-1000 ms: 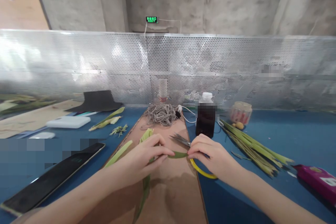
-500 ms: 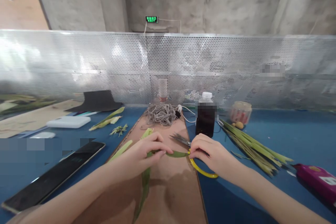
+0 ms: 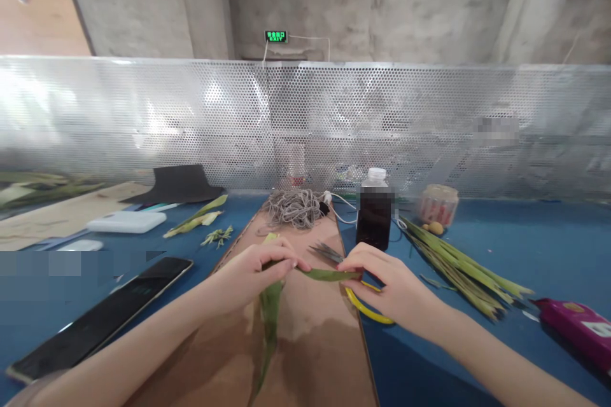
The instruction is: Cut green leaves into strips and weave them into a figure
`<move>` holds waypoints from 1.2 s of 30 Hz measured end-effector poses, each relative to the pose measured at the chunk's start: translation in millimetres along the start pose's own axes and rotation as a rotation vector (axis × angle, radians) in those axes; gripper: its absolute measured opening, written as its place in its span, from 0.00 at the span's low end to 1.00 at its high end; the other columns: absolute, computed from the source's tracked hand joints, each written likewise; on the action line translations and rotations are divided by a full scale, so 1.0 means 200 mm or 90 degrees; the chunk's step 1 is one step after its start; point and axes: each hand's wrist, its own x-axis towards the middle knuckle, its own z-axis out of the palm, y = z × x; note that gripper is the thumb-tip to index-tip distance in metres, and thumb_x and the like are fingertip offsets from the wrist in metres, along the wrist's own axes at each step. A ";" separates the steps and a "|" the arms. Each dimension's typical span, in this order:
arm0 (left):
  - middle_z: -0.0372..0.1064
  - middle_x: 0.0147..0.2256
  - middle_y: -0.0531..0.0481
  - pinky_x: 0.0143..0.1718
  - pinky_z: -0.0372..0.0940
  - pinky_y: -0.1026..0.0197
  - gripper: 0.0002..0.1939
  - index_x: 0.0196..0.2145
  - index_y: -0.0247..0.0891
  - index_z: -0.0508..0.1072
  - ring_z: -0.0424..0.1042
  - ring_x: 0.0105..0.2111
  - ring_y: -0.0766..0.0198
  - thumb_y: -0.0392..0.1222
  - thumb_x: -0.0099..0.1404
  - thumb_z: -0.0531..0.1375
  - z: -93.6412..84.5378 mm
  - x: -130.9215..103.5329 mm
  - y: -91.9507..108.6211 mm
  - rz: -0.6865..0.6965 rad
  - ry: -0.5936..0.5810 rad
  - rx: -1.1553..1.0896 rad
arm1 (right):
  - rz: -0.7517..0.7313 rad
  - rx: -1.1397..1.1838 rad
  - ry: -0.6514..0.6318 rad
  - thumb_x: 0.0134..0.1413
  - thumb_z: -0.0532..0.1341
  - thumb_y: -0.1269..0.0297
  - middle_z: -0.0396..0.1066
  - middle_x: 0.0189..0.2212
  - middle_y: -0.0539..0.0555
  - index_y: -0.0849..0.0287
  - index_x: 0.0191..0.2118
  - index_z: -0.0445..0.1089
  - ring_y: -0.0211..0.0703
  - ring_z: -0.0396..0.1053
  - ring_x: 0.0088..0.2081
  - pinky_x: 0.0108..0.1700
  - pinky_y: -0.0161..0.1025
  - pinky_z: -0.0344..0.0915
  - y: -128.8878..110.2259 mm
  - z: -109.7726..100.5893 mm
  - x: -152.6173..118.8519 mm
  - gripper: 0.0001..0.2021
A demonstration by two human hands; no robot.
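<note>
- Left hand (image 3: 267,267), nearer than the dark bottle (image 3: 373,226) and off to its left, has thumb and fingers nearly closed, pinching a green leaf (image 3: 328,275).
- Right hand (image 3: 382,273), just in front of the bottle, is pinched tight on the leaf's other end.
- That leaf spans the two hands, front-left of the bottle; a green strip (image 3: 270,315) hangs below the left hand, perhaps part of it, the join being hidden.
- Scissors (image 3: 327,251) by the right hand, blades poking out front-left of the bottle!
- Grey cord (image 3: 296,208) heaped left of the bottle; leaf bundle (image 3: 458,261) right of it.
</note>
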 end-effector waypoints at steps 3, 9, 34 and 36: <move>0.64 0.34 0.51 0.39 0.59 0.59 0.16 0.38 0.41 0.73 0.65 0.35 0.64 0.43 0.64 0.47 0.00 0.00 0.00 -0.002 0.001 0.003 | -0.010 0.002 0.010 0.52 0.54 0.74 0.64 0.29 0.53 0.61 0.34 0.66 0.36 0.62 0.29 0.31 0.33 0.61 0.00 0.01 0.00 0.06; 0.65 0.31 0.51 0.37 0.59 0.61 0.17 0.40 0.41 0.72 0.64 0.34 0.63 0.45 0.64 0.46 -0.01 -0.01 0.03 -0.024 0.003 -0.009 | 0.002 0.024 0.029 0.52 0.54 0.73 0.63 0.26 0.52 0.61 0.32 0.66 0.35 0.62 0.28 0.30 0.32 0.60 -0.01 0.02 -0.01 0.04; 0.65 0.32 0.52 0.39 0.58 0.61 0.15 0.39 0.43 0.73 0.64 0.34 0.65 0.41 0.64 0.47 0.00 -0.04 0.13 -0.033 -0.017 -0.052 | 0.016 -0.023 -0.040 0.46 0.55 0.78 0.61 0.27 0.50 0.59 0.32 0.62 0.37 0.60 0.31 0.32 0.33 0.60 -0.09 0.06 -0.02 0.07; 0.66 0.32 0.52 0.39 0.59 0.60 0.15 0.39 0.43 0.73 0.64 0.34 0.65 0.42 0.64 0.47 -0.01 -0.04 0.13 -0.041 -0.012 -0.046 | 0.015 -0.036 -0.027 0.47 0.55 0.78 0.61 0.27 0.50 0.59 0.31 0.61 0.37 0.60 0.31 0.32 0.33 0.60 -0.08 0.06 -0.02 0.07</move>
